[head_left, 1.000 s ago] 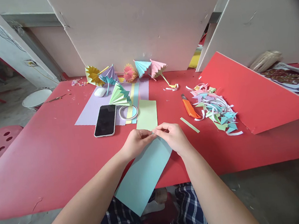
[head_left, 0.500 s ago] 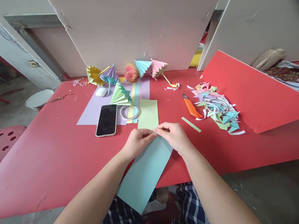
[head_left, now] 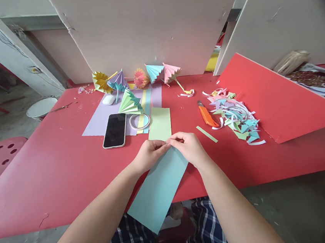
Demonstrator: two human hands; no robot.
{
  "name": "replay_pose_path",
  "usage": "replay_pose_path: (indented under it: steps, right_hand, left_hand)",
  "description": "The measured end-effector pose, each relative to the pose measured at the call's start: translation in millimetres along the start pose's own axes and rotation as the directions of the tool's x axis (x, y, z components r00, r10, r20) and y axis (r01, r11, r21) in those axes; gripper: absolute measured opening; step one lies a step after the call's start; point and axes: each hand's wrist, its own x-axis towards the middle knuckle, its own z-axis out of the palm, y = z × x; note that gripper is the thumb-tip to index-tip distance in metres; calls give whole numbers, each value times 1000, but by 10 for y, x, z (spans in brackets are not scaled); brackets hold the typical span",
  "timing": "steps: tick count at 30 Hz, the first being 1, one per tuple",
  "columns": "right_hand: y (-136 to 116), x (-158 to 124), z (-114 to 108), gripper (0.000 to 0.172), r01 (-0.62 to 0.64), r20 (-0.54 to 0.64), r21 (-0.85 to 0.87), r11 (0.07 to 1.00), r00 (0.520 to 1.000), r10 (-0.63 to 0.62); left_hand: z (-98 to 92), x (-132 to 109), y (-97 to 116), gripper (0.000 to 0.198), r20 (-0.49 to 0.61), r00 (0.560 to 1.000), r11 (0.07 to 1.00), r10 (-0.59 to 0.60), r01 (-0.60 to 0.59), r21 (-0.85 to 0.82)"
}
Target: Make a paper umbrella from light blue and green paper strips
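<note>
A long light blue paper sheet (head_left: 158, 187) lies over the near edge of the red table (head_left: 54, 171) and hangs toward my lap. My left hand (head_left: 148, 154) and my right hand (head_left: 188, 146) meet at its far end, both pinching that edge with closed fingers. Just beyond my fingers lies a pale green paper sheet (head_left: 159, 123). A thin green strip (head_left: 206, 134) lies to the right of my right hand.
A black phone (head_left: 115, 130), a tape ring (head_left: 139, 121) and a folded green paper umbrella (head_left: 130, 103) rest on a lilac sheet (head_left: 98, 120). Several paper umbrellas (head_left: 154, 73) line the back. An orange cutter (head_left: 207, 116), paper scraps (head_left: 234, 116) and a tilted red board (head_left: 276, 98) lie right.
</note>
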Motion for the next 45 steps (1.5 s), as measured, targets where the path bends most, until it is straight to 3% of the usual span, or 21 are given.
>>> replay_pose_path:
  steps: [5, 10, 17, 28, 33, 38, 45]
  right_hand:
    - [-63, -9, 21, 18, -7, -27, 33, 999, 1000, 8]
    - [-113, -14, -59, 19, -45, 32, -4, 999, 998, 46]
    - [-36, 1, -41, 19, -3, 39, -82, 997, 999, 6]
    - [-32, 7, 9, 23, -17, -11, -46, 999, 1000, 16]
    - [-55, -7, -91, 21, 9, 45, -40, 999, 999, -7]
    - [-59, -13, -136, 19, 38, 44, -79, 996, 998, -34]
    - [-71, -12, -46, 20, 70, 3, -80, 994, 998, -70]
  left_hand:
    - [8, -1, -3, 37, -31, 1000, 1000, -1, 0, -14]
    - [-2, 3, -21, 35, -57, 998, 997, -41, 37, -70]
    - [5, 20, -21, 41, 101, 994, 980, -53, 71, -186]
    - [36, 19, -19, 43, 56, 995, 981, -82, 90, -170]
    - [-1, 17, -21, 39, 11, 993, 951, -119, 117, -287]
    - [2, 16, 31, 33, 125, 979, 890, -159, 197, -410]
    - [46, 9, 47, 30, 52, 993, 915, -102, 115, -387]
